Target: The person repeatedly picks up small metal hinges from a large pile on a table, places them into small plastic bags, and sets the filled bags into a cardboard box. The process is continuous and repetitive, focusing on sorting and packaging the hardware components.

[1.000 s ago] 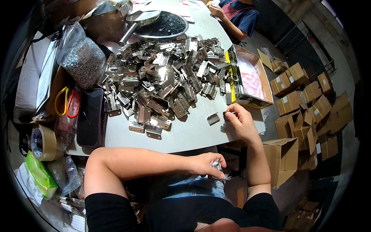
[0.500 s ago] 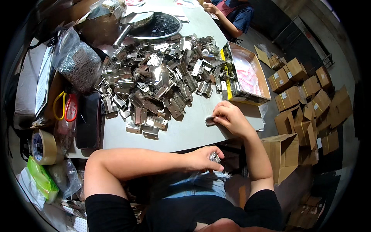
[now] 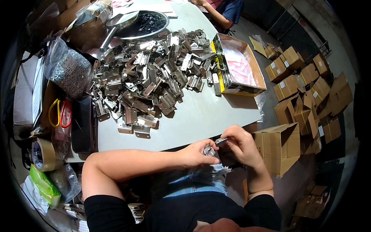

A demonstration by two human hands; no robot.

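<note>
Close to the person's lap, over the blue shorts [image 3: 193,185], the left hand [image 3: 196,154] is half curled, with its thumb and fingers around a small bunch of shiny metal pieces [image 3: 209,150]. The bunch sits at the fingertip end of that hand, on the side facing the right hand [image 3: 242,147]. The right hand is bent in, and its thumb and fingers pinch one flat metal piece [image 3: 221,141] that sticks out toward the left hand. That piece is just beside the top of the bunch, but they are small and partly hidden, so I can't tell if they touch. Both hands are just off the near edge of the table [image 3: 216,118]. Past them, on the table, a big heap of bent metal pieces [image 3: 162,73] lies ahead and to the left of both hands. A black phone [image 3: 82,125] lies at the left of the heap, and an open box [image 3: 243,91] with pink and white bags [image 3: 239,65] stands at its right. Farther back, a round metal bowl [image 3: 165,29] holds little black bits [image 3: 148,23].
</note>
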